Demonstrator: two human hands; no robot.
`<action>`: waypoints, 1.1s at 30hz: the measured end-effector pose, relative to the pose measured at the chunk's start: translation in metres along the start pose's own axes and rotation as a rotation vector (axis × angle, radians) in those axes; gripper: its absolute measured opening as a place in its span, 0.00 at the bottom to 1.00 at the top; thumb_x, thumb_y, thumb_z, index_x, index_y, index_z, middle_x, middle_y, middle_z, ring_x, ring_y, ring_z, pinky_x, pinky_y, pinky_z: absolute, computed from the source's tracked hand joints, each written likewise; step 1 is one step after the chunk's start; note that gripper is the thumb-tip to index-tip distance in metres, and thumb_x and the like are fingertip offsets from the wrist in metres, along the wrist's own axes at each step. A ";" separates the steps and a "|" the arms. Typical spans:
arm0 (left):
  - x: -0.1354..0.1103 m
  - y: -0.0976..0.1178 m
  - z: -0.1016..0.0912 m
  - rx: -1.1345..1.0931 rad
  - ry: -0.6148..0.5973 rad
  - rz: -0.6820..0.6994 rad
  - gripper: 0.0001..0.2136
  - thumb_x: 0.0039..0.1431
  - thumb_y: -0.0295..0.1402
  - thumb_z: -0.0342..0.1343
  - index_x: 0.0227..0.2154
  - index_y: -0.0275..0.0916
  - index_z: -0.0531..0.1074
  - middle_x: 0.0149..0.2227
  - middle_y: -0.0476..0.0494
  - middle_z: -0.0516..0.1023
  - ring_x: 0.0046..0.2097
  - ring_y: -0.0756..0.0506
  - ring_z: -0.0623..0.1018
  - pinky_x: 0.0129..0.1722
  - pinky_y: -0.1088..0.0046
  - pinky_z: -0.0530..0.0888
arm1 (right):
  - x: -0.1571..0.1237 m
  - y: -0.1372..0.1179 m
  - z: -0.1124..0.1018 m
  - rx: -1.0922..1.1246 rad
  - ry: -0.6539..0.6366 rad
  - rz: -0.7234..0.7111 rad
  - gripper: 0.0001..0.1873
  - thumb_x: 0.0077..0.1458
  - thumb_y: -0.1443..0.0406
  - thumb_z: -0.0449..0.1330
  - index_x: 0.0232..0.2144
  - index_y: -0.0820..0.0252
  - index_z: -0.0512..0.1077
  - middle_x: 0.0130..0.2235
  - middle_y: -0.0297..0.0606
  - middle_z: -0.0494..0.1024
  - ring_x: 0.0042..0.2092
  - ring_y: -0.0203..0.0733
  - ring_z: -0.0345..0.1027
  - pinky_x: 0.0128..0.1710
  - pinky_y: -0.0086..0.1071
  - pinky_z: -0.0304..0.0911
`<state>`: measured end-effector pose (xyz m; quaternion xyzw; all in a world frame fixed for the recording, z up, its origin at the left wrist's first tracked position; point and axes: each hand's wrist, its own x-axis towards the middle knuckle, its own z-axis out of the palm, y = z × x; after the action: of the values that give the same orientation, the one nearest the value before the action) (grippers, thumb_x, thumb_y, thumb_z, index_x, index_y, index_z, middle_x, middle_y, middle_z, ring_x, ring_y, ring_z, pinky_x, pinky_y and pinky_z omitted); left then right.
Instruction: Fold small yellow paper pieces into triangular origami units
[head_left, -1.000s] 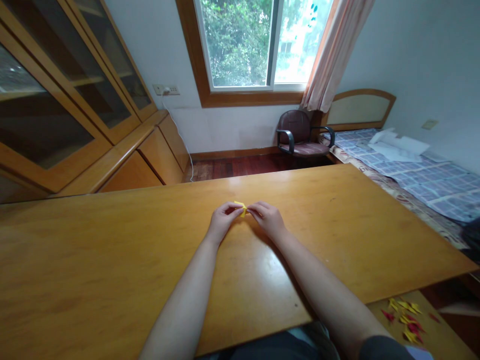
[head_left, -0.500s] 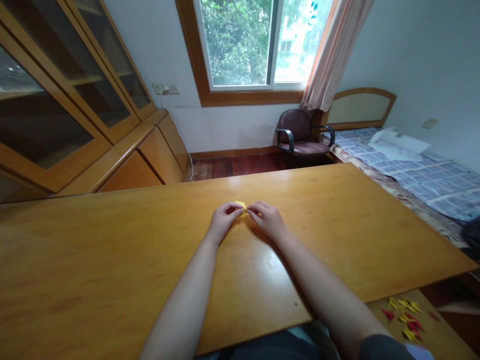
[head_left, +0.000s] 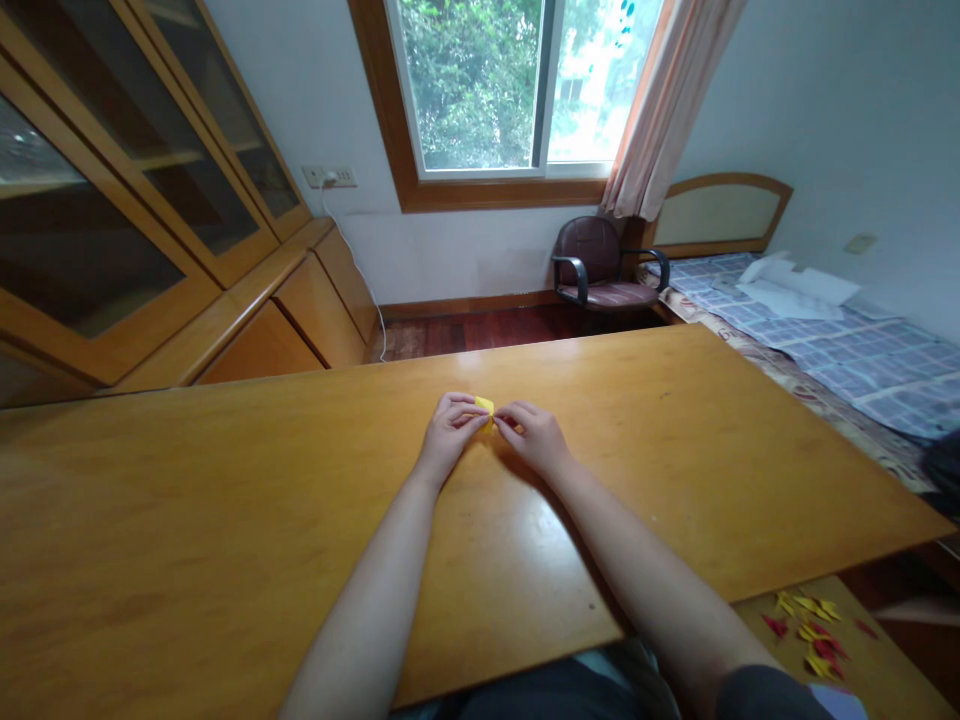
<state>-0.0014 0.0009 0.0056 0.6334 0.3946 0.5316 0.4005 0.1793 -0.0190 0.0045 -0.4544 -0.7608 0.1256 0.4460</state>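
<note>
Between my two hands, just above the wooden table (head_left: 247, 500), is a small piece of folded yellow paper (head_left: 484, 404). My left hand (head_left: 453, 430) pinches it from the left with thumb and fingertips. From the right, my right hand (head_left: 531, 432) pinches its edge, and the fingertips of both hands nearly meet. Part of the paper is hidden behind the fingers, so its full shape does not show.
Several folded yellow and red paper pieces (head_left: 816, 632) lie on a lower surface at the bottom right. Beyond the table stand an office chair (head_left: 592, 262) and a bed (head_left: 847, 340). A glass-door cabinet (head_left: 172, 190) is at the left.
The yellow paper has turned slightly between the fingertips, and the fingers of my left hand have shifted up a little behind it. My right hand is almost still.
</note>
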 end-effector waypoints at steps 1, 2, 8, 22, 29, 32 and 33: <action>0.000 0.000 0.000 0.015 0.007 0.004 0.08 0.53 0.39 0.64 0.30 0.41 0.80 0.45 0.43 0.66 0.47 0.45 0.75 0.45 0.67 0.79 | 0.000 0.000 0.000 -0.004 0.000 0.002 0.06 0.58 0.67 0.58 0.36 0.56 0.76 0.35 0.37 0.79 0.34 0.37 0.73 0.36 0.27 0.66; -0.001 -0.001 0.000 0.032 0.012 0.014 0.07 0.53 0.39 0.64 0.30 0.41 0.80 0.47 0.43 0.66 0.48 0.45 0.75 0.46 0.66 0.78 | 0.000 -0.001 0.000 -0.007 -0.002 0.004 0.06 0.59 0.67 0.58 0.36 0.56 0.76 0.35 0.37 0.79 0.35 0.37 0.73 0.36 0.26 0.65; -0.002 0.000 0.001 0.130 -0.014 0.117 0.07 0.58 0.37 0.60 0.34 0.41 0.79 0.48 0.42 0.69 0.48 0.45 0.75 0.46 0.64 0.79 | 0.000 -0.002 -0.001 -0.037 -0.005 0.012 0.06 0.59 0.66 0.58 0.36 0.56 0.75 0.35 0.37 0.79 0.34 0.36 0.73 0.36 0.26 0.65; -0.001 0.004 -0.001 0.558 -0.015 0.372 0.04 0.61 0.32 0.57 0.34 0.41 0.76 0.35 0.46 0.76 0.40 0.46 0.74 0.44 0.66 0.72 | 0.001 -0.003 -0.002 -0.201 -0.021 -0.008 0.07 0.60 0.65 0.57 0.36 0.55 0.75 0.37 0.36 0.79 0.37 0.38 0.73 0.37 0.27 0.62; -0.001 0.006 -0.001 0.623 0.004 0.392 0.03 0.61 0.33 0.57 0.33 0.42 0.75 0.35 0.46 0.77 0.42 0.44 0.72 0.45 0.64 0.70 | 0.001 -0.005 -0.002 -0.182 -0.023 0.014 0.07 0.61 0.65 0.56 0.36 0.55 0.75 0.36 0.36 0.79 0.36 0.37 0.73 0.37 0.26 0.63; -0.002 0.006 -0.001 0.572 -0.036 0.371 0.03 0.61 0.31 0.56 0.33 0.41 0.74 0.35 0.46 0.77 0.40 0.45 0.73 0.44 0.65 0.70 | 0.001 -0.005 -0.001 -0.166 -0.027 0.023 0.07 0.60 0.65 0.56 0.36 0.56 0.75 0.36 0.36 0.79 0.36 0.37 0.72 0.38 0.26 0.63; -0.002 0.005 -0.001 0.552 -0.047 0.363 0.02 0.61 0.31 0.56 0.33 0.41 0.74 0.35 0.46 0.77 0.40 0.46 0.74 0.44 0.66 0.71 | 0.001 -0.004 -0.001 -0.157 -0.028 0.025 0.07 0.60 0.65 0.56 0.36 0.56 0.75 0.36 0.36 0.78 0.36 0.37 0.72 0.38 0.26 0.63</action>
<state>-0.0019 -0.0026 0.0102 0.7900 0.3953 0.4527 0.1215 0.1771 -0.0211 0.0078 -0.4958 -0.7687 0.0774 0.3965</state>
